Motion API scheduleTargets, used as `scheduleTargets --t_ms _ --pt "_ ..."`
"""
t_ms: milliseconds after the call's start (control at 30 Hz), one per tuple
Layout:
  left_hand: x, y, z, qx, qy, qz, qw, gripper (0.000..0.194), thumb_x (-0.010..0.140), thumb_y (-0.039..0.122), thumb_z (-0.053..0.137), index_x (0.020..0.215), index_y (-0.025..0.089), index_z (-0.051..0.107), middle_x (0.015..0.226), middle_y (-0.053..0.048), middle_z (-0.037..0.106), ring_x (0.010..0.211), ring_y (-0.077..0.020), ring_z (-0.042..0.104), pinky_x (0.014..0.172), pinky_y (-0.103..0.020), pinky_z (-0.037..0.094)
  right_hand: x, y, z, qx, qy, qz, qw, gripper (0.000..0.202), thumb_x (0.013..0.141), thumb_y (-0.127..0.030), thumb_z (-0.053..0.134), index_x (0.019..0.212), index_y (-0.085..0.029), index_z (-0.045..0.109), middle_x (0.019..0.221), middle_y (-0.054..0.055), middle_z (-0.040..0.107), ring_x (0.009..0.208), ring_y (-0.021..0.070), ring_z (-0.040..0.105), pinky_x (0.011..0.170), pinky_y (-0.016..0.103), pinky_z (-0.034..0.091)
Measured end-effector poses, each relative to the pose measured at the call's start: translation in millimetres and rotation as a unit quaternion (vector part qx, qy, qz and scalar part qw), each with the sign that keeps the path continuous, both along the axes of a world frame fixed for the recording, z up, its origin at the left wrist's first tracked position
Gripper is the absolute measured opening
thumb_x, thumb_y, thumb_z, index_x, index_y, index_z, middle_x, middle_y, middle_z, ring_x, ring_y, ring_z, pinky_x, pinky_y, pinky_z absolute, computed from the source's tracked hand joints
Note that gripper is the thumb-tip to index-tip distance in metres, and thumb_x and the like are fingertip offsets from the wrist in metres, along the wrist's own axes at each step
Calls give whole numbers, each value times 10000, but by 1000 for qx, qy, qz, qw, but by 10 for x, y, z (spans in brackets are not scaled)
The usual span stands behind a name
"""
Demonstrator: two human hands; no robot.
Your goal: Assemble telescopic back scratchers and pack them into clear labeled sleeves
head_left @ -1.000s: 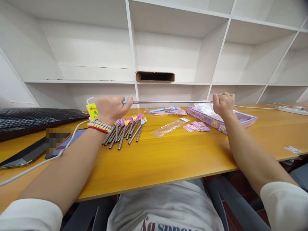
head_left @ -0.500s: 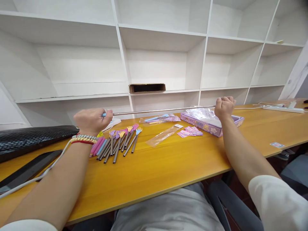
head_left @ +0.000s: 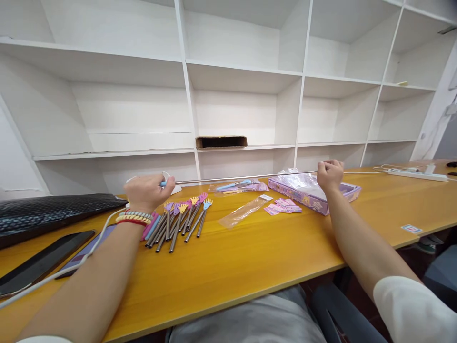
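Note:
An extended telescopic back scratcher (head_left: 228, 179) stretches level above the desk between my hands. My left hand (head_left: 148, 190) is closed around its light blue grip. At the far end of the thin metal rod, my right hand (head_left: 329, 175) is closed over the tip, so the scratcher's head is hidden. Below, near my left wrist, lies a pile of collapsed back scratchers (head_left: 178, 224) with pink, yellow, purple and blue hand-shaped heads. A clear plastic sleeve (head_left: 244, 210) and several pink cards (head_left: 283, 206) lie to the right of the pile.
Beyond the cards stands a purple printed box (head_left: 303, 196) with clear bags (head_left: 294, 178) in it. Packaged scratchers (head_left: 237, 186) lie behind the sleeve. On the left are a phone (head_left: 43, 259), a white cable (head_left: 94, 245) and a black textured bag (head_left: 60, 212). White shelves (head_left: 243, 114) back the desk.
The view has tilted up slightly, so everything sits lower in the picture. My left hand has shifted a little to the right; both hands keep hold of the stretched back scratcher.

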State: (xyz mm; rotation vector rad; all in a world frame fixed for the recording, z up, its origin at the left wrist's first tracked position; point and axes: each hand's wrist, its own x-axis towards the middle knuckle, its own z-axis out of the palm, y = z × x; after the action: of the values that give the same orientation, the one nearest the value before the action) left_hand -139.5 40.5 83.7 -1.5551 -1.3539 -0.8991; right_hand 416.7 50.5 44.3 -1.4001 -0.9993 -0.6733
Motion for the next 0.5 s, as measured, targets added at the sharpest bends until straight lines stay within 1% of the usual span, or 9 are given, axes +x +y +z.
scheduleTargets --t_ms 67,133,200,233,300,333,367,433,500 --pt "-6 31 -60 -4 -2 -2 1000 395 801 454 377 593 172 558 547 -62 526 595 -189 475 553 -301 241 -9 47 26 51 104 72 991 260 756 -372 470 604 -167 517 812 90 562 930 229 476 794 368 402" --pt "-15 47 -102 -8 2 -9 1000 353 803 408 377 604 176 553 584 -69 554 625 -198 497 580 -319 269 -17 91 57 76 212 168 960 261 748 -420 463 683 -172 505 799 71 554 789 195 528 666 336 440" --pt "-21 43 -121 -7 7 -18 1000 305 801 368 373 640 178 550 633 -66 571 670 -206 513 632 -339 296 -28 114 85 83 301 272 910 328 777 -497 380 752 -184 473 790 53 552 613 151 528 498 283 411" --pt "-22 36 -123 -6 12 -28 1000 281 798 357 374 682 178 556 672 -63 578 709 -212 520 669 -351 306 -32 115 97 87 334 313 885 366 795 -530 321 773 -191 457 795 50 553 555 135 516 444 263 380" --pt "-13 22 -119 -3 21 -47 999 258 787 360 389 777 174 567 759 -60 580 795 -232 522 738 -377 307 -37 96 117 102 393 380 831 424 817 -564 227 784 -198 439 807 49 549 513 120 507 401 242 345" --pt "-3 20 -117 -1 24 -52 998 259 777 367 402 815 172 569 795 -63 574 829 -243 516 761 -390 301 -36 80 126 114 417 404 806 442 824 -569 197 781 -199 435 808 50 546 511 121 510 396 241 341" --pt "10 23 -116 2 25 -55 998 261 766 370 419 841 171 569 821 -69 567 853 -255 509 775 -401 296 -31 63 133 128 430 417 790 458 830 -572 167 781 -199 430 809 51 543 514 124 514 395 245 343" --pt "41 45 -121 11 20 -55 998 252 744 353 449 866 168 570 848 -89 562 869 -271 499 786 -418 289 -14 33 143 161 439 435 770 490 829 -589 122 787 -202 420 817 52 539 541 136 529 407 257 362" --pt "69 79 -133 20 8 -53 998 231 738 309 452 875 165 570 854 -107 567 869 -277 498 786 -423 286 10 20 143 188 435 446 759 527 812 -626 92 794 -207 411 832 57 534 593 149 546 433 269 388"
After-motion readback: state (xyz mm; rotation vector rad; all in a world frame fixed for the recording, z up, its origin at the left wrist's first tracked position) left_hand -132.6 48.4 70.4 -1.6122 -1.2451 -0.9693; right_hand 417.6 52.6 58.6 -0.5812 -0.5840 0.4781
